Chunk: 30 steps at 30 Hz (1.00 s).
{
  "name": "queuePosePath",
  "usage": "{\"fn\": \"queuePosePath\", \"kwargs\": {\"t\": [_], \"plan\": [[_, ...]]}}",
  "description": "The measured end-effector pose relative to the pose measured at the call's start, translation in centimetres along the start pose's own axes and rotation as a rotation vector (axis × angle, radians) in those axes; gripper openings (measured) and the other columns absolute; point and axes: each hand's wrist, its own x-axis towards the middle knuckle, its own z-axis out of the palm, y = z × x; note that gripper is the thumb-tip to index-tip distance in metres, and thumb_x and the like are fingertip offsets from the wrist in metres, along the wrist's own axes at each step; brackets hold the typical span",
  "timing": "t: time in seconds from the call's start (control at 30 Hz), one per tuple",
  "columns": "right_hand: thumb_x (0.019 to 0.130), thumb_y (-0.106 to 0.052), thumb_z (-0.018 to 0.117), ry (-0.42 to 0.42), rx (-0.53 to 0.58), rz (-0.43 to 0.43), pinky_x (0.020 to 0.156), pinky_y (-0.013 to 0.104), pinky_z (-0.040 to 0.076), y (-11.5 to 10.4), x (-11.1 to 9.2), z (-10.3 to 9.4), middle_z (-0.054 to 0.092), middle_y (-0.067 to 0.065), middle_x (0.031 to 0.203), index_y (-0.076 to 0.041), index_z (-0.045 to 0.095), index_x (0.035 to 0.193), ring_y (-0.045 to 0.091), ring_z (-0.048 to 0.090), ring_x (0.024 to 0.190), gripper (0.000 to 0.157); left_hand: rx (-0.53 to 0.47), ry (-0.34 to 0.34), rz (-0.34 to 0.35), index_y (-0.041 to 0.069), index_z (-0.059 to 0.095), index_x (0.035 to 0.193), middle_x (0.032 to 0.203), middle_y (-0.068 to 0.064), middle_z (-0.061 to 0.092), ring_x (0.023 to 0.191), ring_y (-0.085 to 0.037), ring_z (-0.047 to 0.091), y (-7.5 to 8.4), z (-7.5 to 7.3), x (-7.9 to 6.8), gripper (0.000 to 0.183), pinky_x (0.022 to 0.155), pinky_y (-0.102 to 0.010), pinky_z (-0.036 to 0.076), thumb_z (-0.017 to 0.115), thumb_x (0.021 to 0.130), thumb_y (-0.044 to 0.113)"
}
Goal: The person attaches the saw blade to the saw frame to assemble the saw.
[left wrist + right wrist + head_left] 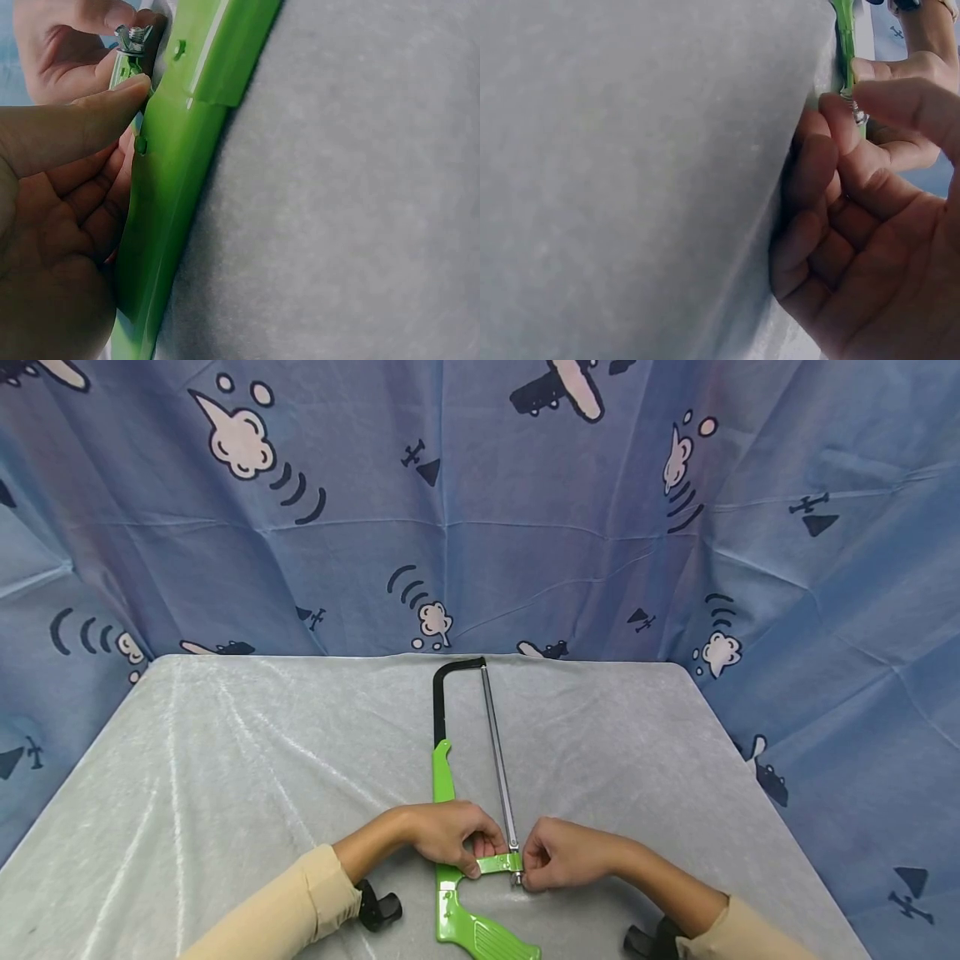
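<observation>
A hacksaw (444,777) with a green handle and black front frame lies lengthwise on the table, its silver blade bar (497,752) on the right side. My left hand (457,833) pinches the green bracket (495,864) at the near end between thumb and fingers. On the bracket's outer end sits a wing nut (133,41) on a threaded screw. My right hand (566,853) has its thumb and forefinger at that nut, pinching it from the right, other fingers curled. In the right wrist view, the thumb partly covers the screw end (856,111).
A grey-white cloth (300,718) with creases covers the table. Behind and beside it hangs a blue curtain (480,543) printed with planes and clouds. Black wrist mounts (378,906) sit at both beige sleeves (277,906).
</observation>
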Motion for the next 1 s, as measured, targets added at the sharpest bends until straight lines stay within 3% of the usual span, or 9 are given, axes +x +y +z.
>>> {"fn": "queuePosePath", "kwargs": {"t": [0.13,0.37,1.0], "plan": [[0.083,-0.012,0.071,-0.004,-0.005,0.011,0.044,0.014,0.028,-0.15,0.00,-0.01,0.049,-0.017,0.053,-0.001,0.065,0.062,-0.008,0.037,0.047,0.024,0.009,0.001,0.005,0.007,0.069,0.105,0.083,0.012,0.058,0.079,0.002,0.054,0.00,-0.07,-0.04,0.028,0.076,-0.016,0.048,0.078,0.079,-0.001],[0.089,-0.033,0.072,0.048,-0.013,0.089,0.040,0.016,0.025,-0.42,0.36,0.15,0.047,-0.014,0.047,0.005,0.060,0.057,-0.005,0.031,0.040,0.051,0.013,-0.014,0.023,0.006,0.069,0.104,0.083,0.010,0.059,0.079,0.002,0.054,-0.01,-0.11,0.00,0.028,0.077,-0.016,0.048,0.077,0.079,-0.003],[0.088,-0.030,0.073,0.046,0.000,0.106,0.039,0.016,0.028,-0.45,0.77,0.14,0.053,-0.008,0.048,0.007,0.062,0.057,-0.005,0.035,0.039,0.050,0.001,-0.011,0.014,0.008,0.069,0.102,0.081,0.012,0.058,0.077,0.004,0.053,-0.16,0.03,0.09,0.027,0.076,-0.015,0.048,0.077,0.079,-0.004]]}}
